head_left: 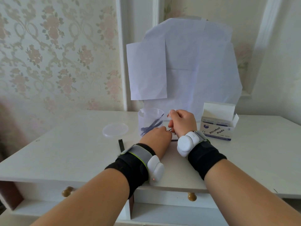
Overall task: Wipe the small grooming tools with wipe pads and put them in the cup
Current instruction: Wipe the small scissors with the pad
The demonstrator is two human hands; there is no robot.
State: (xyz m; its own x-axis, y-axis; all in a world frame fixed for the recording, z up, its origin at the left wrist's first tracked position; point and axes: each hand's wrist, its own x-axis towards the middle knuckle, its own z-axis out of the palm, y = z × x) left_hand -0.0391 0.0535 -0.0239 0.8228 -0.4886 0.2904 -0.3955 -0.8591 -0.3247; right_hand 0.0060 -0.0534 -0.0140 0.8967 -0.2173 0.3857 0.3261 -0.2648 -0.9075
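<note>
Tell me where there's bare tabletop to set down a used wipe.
Bare white tabletop runs left of the round clear plastic lid and black strip; more lies right of the Alcohol Pads box. It is crowded around the clear plastic cup, where the left hand and right hand work.

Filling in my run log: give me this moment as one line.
step: wiping tool | right hand: pinches wipe pad | left hand: holds thin tool, mostly hidden | cup: dark tools inside | lid: off, beside cup
</note>
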